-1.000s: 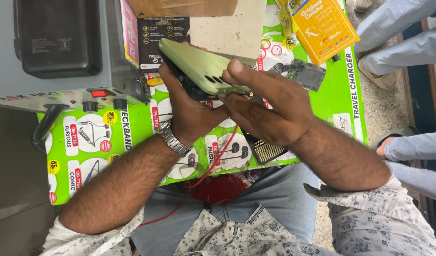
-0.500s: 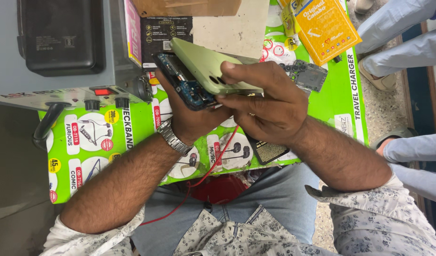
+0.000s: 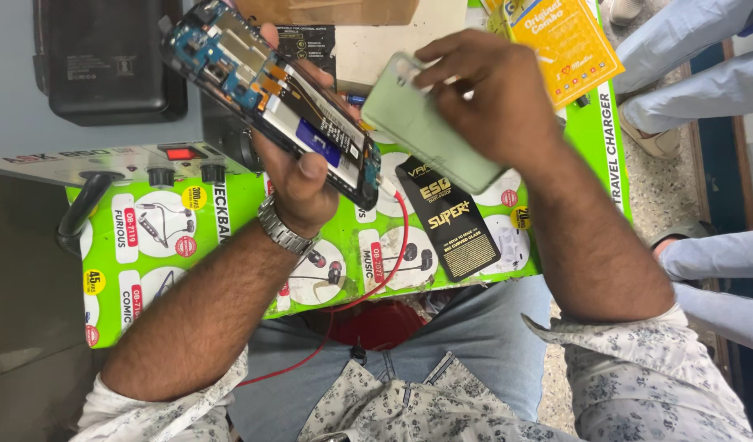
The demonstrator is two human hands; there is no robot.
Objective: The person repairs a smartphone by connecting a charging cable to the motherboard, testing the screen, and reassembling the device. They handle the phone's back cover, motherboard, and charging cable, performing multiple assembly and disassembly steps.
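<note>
Green printed mat (image 3: 147, 270) bears a black packet (image 3: 452, 219).

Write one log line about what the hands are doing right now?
left hand: holds opened phone, circuit side up | right hand: holds green back cover, apart from phone | below: green printed mat

An opened phone (image 3: 274, 102), back removed, is held tilted above the green bench; blue circuit board, dark battery and ribbon connectors are exposed. Its pale green back cover (image 3: 430, 123), slightly blurred, is held apart, just to the right.
</note>
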